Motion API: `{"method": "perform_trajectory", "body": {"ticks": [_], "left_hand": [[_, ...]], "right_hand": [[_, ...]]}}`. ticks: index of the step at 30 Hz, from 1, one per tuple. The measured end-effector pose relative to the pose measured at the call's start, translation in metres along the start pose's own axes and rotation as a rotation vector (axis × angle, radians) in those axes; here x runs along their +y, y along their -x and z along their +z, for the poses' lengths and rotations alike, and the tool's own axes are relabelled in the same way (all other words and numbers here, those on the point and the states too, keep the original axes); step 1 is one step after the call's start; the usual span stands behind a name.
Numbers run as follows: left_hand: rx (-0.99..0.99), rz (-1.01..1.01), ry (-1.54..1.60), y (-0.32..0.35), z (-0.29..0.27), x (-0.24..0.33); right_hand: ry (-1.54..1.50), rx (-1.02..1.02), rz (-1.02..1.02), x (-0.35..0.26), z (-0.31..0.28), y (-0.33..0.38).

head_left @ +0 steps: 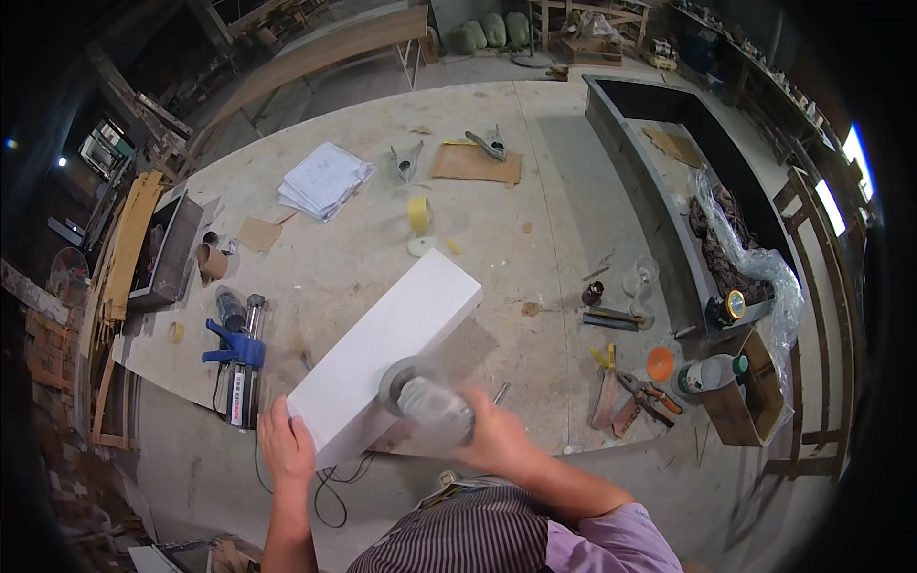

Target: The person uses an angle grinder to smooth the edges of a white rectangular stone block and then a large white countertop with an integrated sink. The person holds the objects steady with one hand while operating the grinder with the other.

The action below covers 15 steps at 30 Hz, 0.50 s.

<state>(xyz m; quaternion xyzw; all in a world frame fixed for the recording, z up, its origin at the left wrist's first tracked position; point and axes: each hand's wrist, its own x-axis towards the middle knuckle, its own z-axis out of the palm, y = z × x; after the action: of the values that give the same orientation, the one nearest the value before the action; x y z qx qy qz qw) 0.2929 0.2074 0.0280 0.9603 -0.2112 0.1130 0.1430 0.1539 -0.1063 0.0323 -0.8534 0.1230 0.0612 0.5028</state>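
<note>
While the white block (392,349) is lying slantwise across the near part of the table (535,191), the person is working on it with both hands. The left hand (285,444) is resting flat against the block's near lower end, fingers spread on the white face, steadying it, not wrapped round anything. The right hand (497,437) is gripping a grey power sander (427,399) (blurred, so its details are hard to make out), fingers closed tight round its body, and its round disc is pressing on the block's side face near the lower end. A black cord (330,487) is looping below the block, by the table edge.

Left of the block, a blue-handled caulking gun (239,358) is lying on the table, just beside the block's near corner. Further back, a roll of yellow tape (418,214) is standing near the block's far end, and a stack of white papers (325,180) is lying well beyond that. Two spring clamps (489,143) are sitting near a sheet of brown cardboard (476,164).

Right of the block, well apart, red-handled pliers (648,393), an orange disc (660,364) and a white bottle with a green cap (709,372) are sitting close together. A long dark trough (650,205) is running along the table's right side, with crumpled clear plastic (759,263) hanging over it.
</note>
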Motion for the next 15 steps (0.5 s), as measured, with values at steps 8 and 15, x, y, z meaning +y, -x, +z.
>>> {"method": "perform_trajectory", "body": {"ticks": [8,15], "left_hand": [[0.000,0.004,-0.017,0.002,-0.001,0.001],[-0.008,0.021,0.014,-0.001,-0.005,0.008]], "right_hand": [[-0.055,0.260,0.101,0.019,0.000,-0.012],[-0.290,0.751,0.100,0.059,-0.032,-0.057]]}}
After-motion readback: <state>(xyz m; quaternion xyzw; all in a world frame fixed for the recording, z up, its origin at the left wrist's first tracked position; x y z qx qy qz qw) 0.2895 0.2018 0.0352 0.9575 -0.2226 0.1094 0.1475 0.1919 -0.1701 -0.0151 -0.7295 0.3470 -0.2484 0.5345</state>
